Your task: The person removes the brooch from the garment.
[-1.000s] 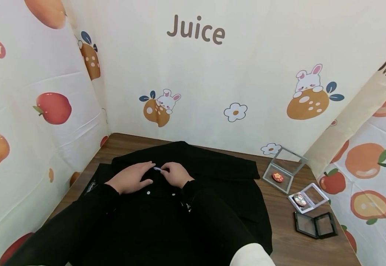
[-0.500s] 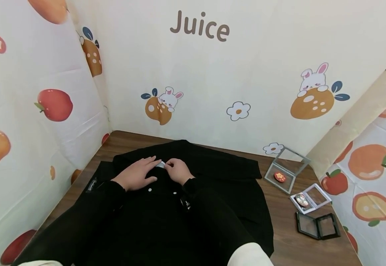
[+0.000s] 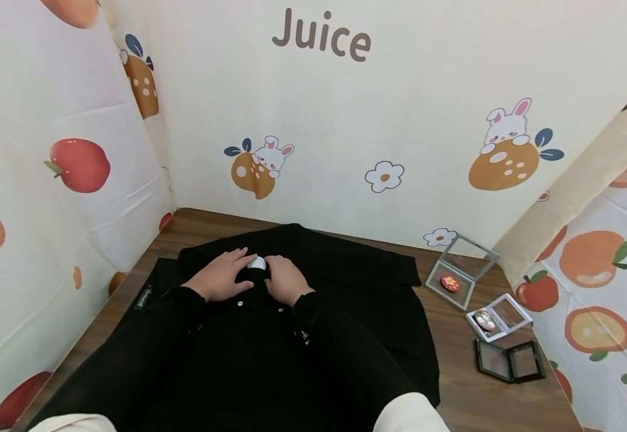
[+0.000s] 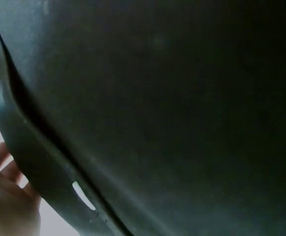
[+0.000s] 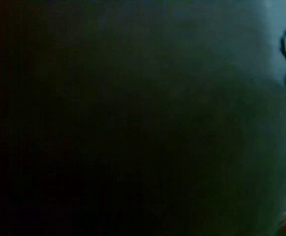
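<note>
A black long-sleeved shirt [image 3: 270,354] with small white buttons lies spread over the table, front side up. At its collar a white label [image 3: 257,263] shows between both hands. My left hand [image 3: 218,276] rests on the collar's left side, its fingers extended and thumb spread towards the middle. My right hand [image 3: 287,280] touches the collar's right side, fingertips beside the label. Dark cloth fills most of the left wrist view, where part of the left hand [image 4: 10,191] shows at lower left. The right wrist view is almost wholly dark cloth.
On the wooden table [image 3: 459,378], to the right, three hinged cases stand open: a grey one [image 3: 461,270] holding a red round piece, a white one [image 3: 499,318] holding a patterned round piece, and a black one [image 3: 509,361]. Printed curtains [image 3: 324,120] enclose the table.
The right hand has shifted from pinching at the label to lying beside it. More of the white label now shows. The left hand stays on the collar's left side.
</note>
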